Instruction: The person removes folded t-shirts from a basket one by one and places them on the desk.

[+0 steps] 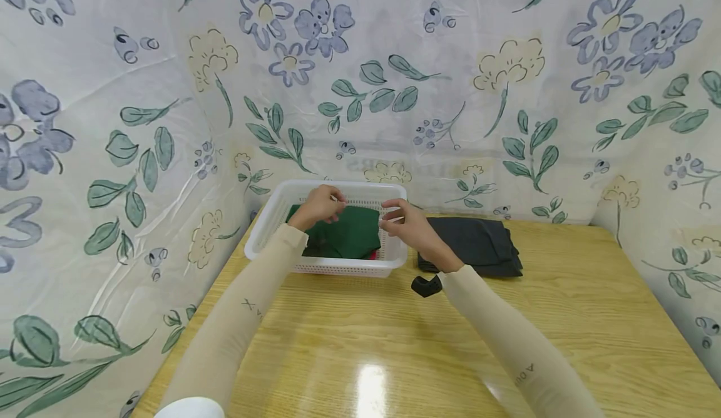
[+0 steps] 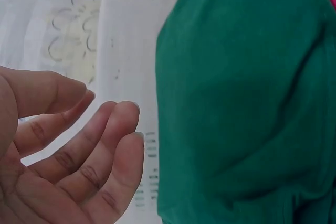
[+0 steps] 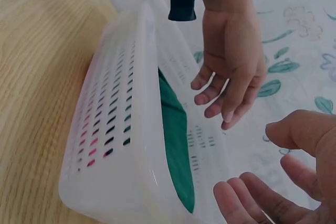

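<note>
A folded green cloth [image 1: 352, 233] lies in a white perforated plastic basket [image 1: 338, 266], with a bit of red or pink fabric [image 1: 373, 254] peeking out beneath it. Over the basket's left half hovers my left hand [image 1: 322, 206], its fingers loosely bent and holding nothing. My right hand [image 1: 414, 225] is above the basket's right rim, thumb and fingers apart, also holding nothing. In the left wrist view the left fingers [image 2: 123, 156] stand apart from the green cloth [image 2: 241, 98]. The right wrist view shows both hands above the basket [image 3: 113, 114].
Right of the basket, a stack of folded black cloth [image 1: 473, 246] sits on the wooden table [image 1: 372, 324]. A black mount [image 1: 426, 286] is by my right wrist. Flower-printed sheeting [image 1: 360, 92] hangs behind the table and along its sides.
</note>
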A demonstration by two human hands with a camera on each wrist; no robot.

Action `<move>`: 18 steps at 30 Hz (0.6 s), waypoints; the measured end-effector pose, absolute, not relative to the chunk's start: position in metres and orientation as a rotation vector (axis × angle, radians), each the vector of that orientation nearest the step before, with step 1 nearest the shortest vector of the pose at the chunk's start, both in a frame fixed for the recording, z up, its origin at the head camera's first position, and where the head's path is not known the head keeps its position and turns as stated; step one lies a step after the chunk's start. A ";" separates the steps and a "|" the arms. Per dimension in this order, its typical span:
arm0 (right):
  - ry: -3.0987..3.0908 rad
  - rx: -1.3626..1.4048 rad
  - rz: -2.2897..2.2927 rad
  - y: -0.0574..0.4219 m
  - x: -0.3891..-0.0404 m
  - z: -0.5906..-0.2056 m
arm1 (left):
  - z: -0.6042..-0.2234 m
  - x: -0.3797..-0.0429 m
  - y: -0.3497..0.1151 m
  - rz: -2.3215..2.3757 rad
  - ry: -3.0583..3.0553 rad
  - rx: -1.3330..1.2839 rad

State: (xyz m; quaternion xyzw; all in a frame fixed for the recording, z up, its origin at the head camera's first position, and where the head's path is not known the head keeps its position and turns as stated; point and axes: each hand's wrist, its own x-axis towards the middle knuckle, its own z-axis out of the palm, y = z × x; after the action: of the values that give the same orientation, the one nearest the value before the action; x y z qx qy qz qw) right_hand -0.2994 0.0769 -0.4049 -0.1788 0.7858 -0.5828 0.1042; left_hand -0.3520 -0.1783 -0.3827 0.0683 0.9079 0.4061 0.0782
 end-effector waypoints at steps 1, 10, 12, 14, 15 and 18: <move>2.308 -0.529 -1.719 0.075 -0.299 -0.405 | -0.382 -0.352 -0.180 1.203 2.729 0.195; 2.278 -0.531 -1.656 0.060 -0.296 -0.411 | -0.385 -0.352 -0.201 1.140 2.786 0.177; 2.281 -0.527 -1.635 0.056 -0.295 -0.410 | -0.385 -0.351 -0.205 1.128 2.790 0.151; 2.294 -0.512 -1.617 0.053 -0.296 -0.411 | -0.384 -0.351 -0.209 1.113 2.790 0.139; 2.300 -0.510 -1.606 0.051 -0.296 -0.411 | -0.383 -0.351 -0.211 1.101 2.792 0.136; 2.313 -0.517 -1.576 0.047 -0.297 -0.412 | -0.380 -0.352 -0.215 1.066 2.798 0.125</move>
State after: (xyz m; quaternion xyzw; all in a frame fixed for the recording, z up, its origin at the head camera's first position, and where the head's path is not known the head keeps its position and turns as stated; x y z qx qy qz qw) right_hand -0.2968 0.0470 -0.4121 -0.1796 0.8038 -0.5477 0.1474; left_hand -0.3519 -0.2147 -0.3796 0.0415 0.9312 0.3549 0.0723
